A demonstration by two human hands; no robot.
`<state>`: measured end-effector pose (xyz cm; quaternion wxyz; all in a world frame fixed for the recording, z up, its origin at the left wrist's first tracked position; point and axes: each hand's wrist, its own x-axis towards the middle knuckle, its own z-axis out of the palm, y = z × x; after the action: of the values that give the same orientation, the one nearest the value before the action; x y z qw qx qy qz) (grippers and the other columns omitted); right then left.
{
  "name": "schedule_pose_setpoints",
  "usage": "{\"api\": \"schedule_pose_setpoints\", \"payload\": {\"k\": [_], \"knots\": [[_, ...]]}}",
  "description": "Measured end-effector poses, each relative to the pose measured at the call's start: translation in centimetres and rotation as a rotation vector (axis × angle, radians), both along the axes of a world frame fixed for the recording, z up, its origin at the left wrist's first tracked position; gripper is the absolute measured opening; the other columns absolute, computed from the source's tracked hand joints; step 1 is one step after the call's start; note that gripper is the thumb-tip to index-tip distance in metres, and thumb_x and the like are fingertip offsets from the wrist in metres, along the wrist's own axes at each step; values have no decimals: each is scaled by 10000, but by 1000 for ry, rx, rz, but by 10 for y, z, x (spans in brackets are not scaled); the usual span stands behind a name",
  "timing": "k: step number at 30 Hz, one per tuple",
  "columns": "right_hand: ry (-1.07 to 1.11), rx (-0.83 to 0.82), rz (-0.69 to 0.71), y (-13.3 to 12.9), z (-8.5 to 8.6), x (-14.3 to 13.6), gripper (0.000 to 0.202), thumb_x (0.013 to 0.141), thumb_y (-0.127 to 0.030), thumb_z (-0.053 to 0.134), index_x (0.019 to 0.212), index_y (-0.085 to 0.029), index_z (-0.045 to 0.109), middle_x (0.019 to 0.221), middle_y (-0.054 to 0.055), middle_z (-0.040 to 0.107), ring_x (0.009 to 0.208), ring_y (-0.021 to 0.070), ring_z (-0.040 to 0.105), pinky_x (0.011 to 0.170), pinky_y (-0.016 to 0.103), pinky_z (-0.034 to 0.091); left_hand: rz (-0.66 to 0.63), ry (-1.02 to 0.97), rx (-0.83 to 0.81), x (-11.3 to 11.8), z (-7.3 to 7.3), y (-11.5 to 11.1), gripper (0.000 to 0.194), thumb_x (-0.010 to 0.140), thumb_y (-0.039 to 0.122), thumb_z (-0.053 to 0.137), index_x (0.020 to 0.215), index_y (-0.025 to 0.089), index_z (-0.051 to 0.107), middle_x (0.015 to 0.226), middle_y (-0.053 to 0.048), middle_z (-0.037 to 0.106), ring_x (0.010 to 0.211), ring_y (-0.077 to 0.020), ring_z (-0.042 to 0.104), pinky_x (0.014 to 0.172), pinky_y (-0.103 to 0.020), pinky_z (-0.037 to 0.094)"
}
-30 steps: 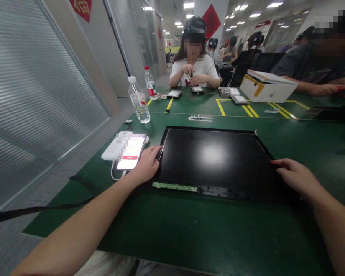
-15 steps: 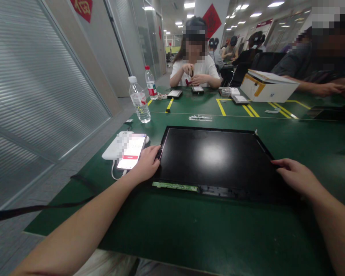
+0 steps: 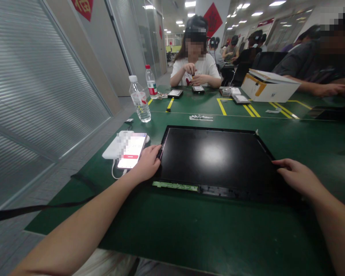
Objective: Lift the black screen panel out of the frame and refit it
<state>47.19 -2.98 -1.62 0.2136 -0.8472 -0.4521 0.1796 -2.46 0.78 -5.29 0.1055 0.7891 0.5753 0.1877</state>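
A black LCD screen panel (image 3: 212,157) in a thin dark frame lies flat on the green table, face up, with a bright reflection on it. Along its near edge a green circuit board strip (image 3: 175,186) shows at the left. My left hand (image 3: 148,163) grips the panel's left edge, fingers and thumb bent against the frame. At the opposite side my right hand (image 3: 296,173) pinches the right edge between fingertips and thumb; the undersides of its fingers are hidden.
A lit phone (image 3: 132,151) on a cable lies by my left hand, beside a white device (image 3: 111,148). Two water bottles (image 3: 140,101) stand behind. Metal scraps (image 3: 201,118) lie past the panel. Across the table a person (image 3: 195,73) handles a hard drive (image 3: 198,89); a white box (image 3: 268,87) stands right.
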Motion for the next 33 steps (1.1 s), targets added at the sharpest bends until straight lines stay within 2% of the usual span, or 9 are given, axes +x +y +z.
{"api": "schedule_pose_setpoints", "payload": {"k": [6,11,16,19,22,24,26,29,33], "knots": [[-16,-20,26,2,-1,2,234,739,-197,554,899,-222,722,877,87,731,826,278,685,760,377,502,-4,38,-12,0,1,0,600,942,195,462,1523,75,544,1519,-234,571,1418,-404,520,1210,-603,405],[0,-21,25,1,-1,1,244,718,-204,552,896,-222,719,865,85,726,798,276,680,739,379,505,-7,-8,0,1,3,-1,608,917,170,502,1522,143,557,1502,-186,617,1419,-379,542,1216,-614,411],[-26,21,27,1,-3,2,240,697,-209,561,872,-234,721,846,73,725,786,277,684,740,385,513,-31,-105,-73,4,11,-7,601,940,150,454,1533,146,551,1583,-161,592,1486,-339,523,1262,-601,372],[-14,12,16,1,-2,2,224,706,-204,561,865,-242,715,833,66,724,770,270,681,730,378,509,-7,-182,-121,5,16,-10,623,935,155,442,1549,158,547,1607,-136,579,1491,-328,534,1260,-568,396],[8,-20,3,1,-1,1,214,728,-208,555,873,-231,711,847,78,719,762,265,675,716,371,497,12,-312,-159,5,19,-12,656,920,169,471,1575,182,521,1609,-120,581,1491,-327,539,1267,-559,389],[5,-22,8,1,-3,2,224,736,-209,552,888,-228,715,855,79,718,773,267,675,724,371,494,-6,-478,-185,6,22,-12,690,907,167,490,1597,173,474,1624,-127,564,1510,-314,517,1278,-549,375],[8,-21,17,1,-8,7,242,745,-217,551,918,-229,720,874,78,722,797,272,682,741,375,499,-9,-686,-246,9,26,-13,725,899,168,506,1617,170,413,1658,-134,524,1503,-308,526,1242,-536,439],[21,-26,36,3,-17,17,292,765,-243,551,993,-216,731,951,91,732,844,282,694,762,387,510,105,-906,-347,15,33,-15,759,875,160,545,1616,211,387,1706,-122,460,1414,-314,617,1097,-500,593],[-13,-16,66,4,-25,25,341,763,-250,551,1041,-205,744,969,89,734,849,276,694,765,383,506,264,-974,-400,21,38,-18,681,888,141,569,1557,223,469,1698,-121,472,1299,-310,704,975,-441,668]]}}
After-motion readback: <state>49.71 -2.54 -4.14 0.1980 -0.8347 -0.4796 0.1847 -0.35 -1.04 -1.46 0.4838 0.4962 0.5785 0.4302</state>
